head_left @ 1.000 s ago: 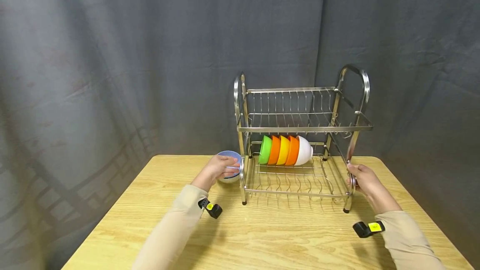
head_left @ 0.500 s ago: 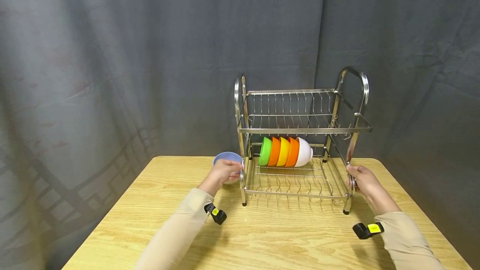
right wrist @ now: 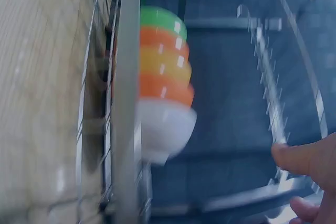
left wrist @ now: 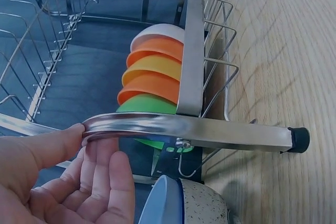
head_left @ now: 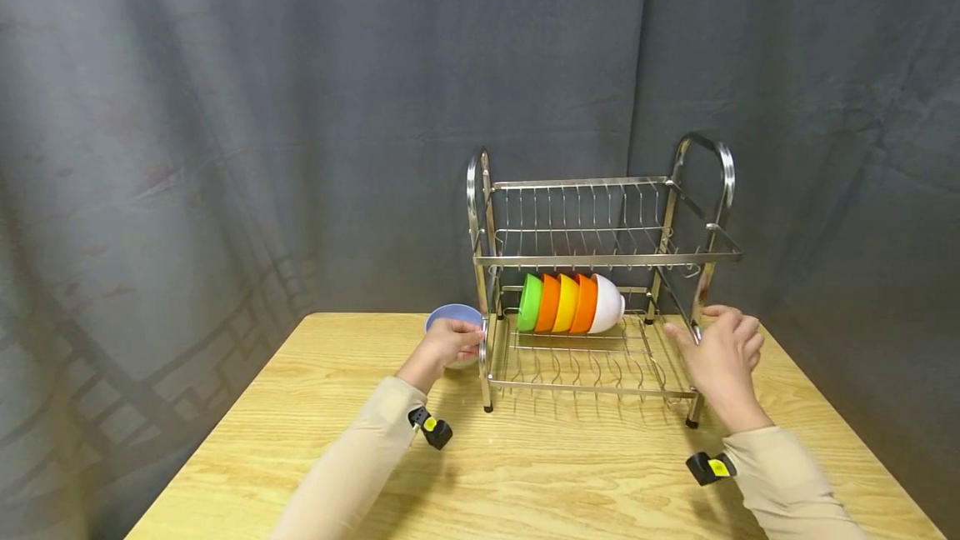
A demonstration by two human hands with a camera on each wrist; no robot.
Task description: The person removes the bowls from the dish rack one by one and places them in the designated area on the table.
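Note:
A two-tier metal dish rack [head_left: 592, 260] stands on the wooden table. With thumb and fingers my left hand [head_left: 448, 342] pinches its left front post, seen close in the left wrist view at the curved metal tube [left wrist: 142, 125]. Off the right front post, my right hand [head_left: 723, 365] has its thumb and fingers spread apart. On the lower tier lies a row of nested bowls on their sides: a green bowl [head_left: 530, 303], orange and yellow ones, and a white bowl [head_left: 608, 305]. Partly behind my left hand is a speckled bowl [left wrist: 205, 205] with a blue inside.
The wooden table [head_left: 525, 473] reaches to a dark grey curtain [head_left: 375, 123] behind it. Wire slots line the rack's upper tier [head_left: 577, 207]. A small black camera sits on each wrist.
My right hand has let go of the right post and spread its fingers. My left hand has shifted slightly right onto the left post, and the rack has shifted slightly left.

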